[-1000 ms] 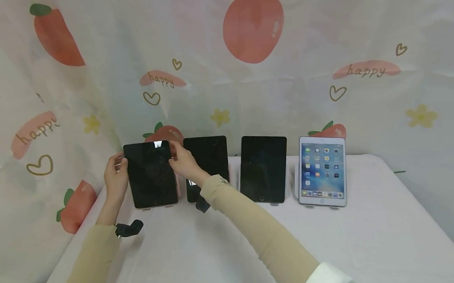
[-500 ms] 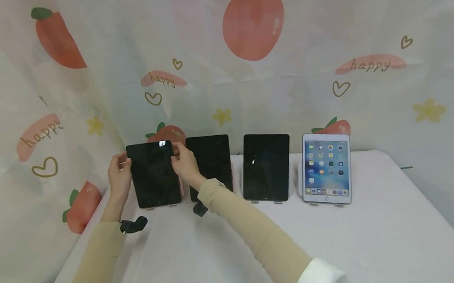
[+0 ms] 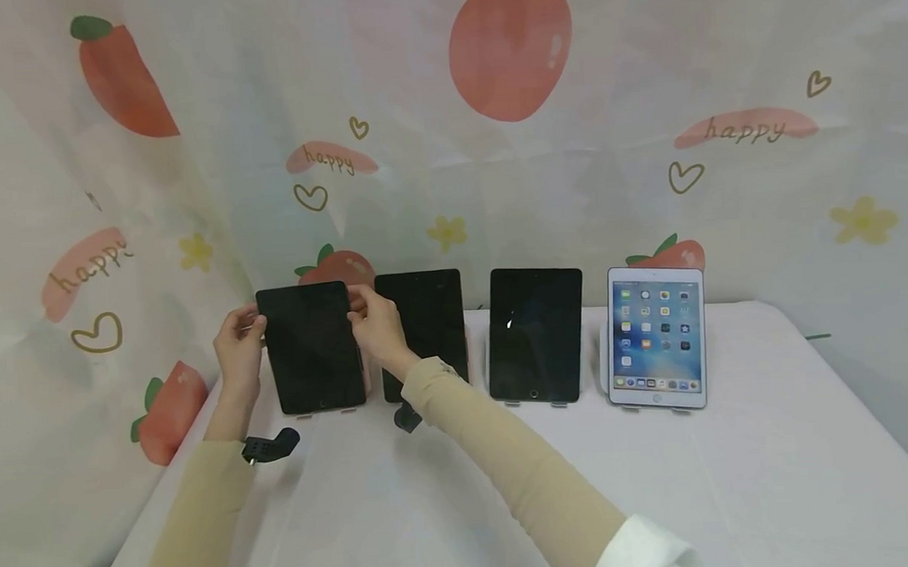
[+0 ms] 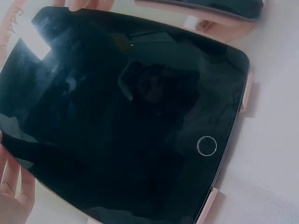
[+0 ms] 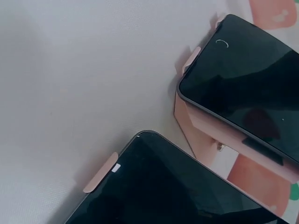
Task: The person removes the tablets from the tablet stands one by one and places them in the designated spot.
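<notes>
Head view, black tablet (image 3: 312,347): between both hands, propped on its stand.
Glare: bright patch at screen top is gone; suggests a slight angle shift, tablet or head, can't tell. Hold looks unchanged, so reads as steady.
Left hand (image 3: 239,351): pinches upper left edge.
Right hand (image 3: 379,326): pinches upper right edge.
Second tablet (image 3: 428,313): dark, partly behind right hand; right forearm (image 3: 520,456) cuts across its front, tight space.
Third tablet (image 3: 537,335), white tablet (image 3: 656,339): farther right of grip; white one lit.
Left wrist, stand lips (image 4: 247,91): below grip, at bottom edge.
Right wrist, pink stand (image 5: 192,125): behind held tablet; grip not visible here.
</notes>
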Demonstrator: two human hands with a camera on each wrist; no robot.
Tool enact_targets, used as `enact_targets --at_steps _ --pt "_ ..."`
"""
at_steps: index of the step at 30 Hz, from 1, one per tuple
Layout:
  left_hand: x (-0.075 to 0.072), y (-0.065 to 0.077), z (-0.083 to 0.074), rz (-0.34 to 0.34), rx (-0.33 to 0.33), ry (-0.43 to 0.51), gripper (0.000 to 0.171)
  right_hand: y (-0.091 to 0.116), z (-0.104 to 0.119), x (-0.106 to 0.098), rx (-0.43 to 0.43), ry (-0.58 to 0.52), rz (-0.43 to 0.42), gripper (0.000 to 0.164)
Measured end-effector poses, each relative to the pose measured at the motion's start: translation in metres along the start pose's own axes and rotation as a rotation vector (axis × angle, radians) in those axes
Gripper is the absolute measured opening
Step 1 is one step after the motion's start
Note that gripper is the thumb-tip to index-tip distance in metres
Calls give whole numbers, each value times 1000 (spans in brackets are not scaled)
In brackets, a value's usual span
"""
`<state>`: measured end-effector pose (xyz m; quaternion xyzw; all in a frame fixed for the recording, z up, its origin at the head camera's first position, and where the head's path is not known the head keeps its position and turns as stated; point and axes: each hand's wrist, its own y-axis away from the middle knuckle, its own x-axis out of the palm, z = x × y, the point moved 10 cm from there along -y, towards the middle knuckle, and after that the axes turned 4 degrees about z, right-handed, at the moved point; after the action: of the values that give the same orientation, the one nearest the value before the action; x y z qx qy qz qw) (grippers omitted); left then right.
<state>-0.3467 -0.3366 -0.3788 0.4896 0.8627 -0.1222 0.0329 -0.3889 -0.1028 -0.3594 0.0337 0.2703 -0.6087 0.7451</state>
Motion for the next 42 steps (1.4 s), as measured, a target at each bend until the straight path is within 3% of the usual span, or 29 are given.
enact_targets --at_steps 7,11,20,26,34,42 --pt "-1 2 11 27 -129 217 19 0 1 -4 -22 -95 8 30" --pt "-1 5 13 50 -176 289 18 1 0 -6 -25 -149 11 28" --pt "-3 10 8 81 -168 350 17 5 1 -6 -38 -194 45 27" --pt "-4 16 7 81 -209 454 17 7 8 -9 -63 -191 53 28" --pt "-10 21 0 94 -214 538 15 11 20 -9 -94 -207 75 28" --pt "-11 30 -7 143 -226 540 17 21 27 -15 -131 -199 75 29"
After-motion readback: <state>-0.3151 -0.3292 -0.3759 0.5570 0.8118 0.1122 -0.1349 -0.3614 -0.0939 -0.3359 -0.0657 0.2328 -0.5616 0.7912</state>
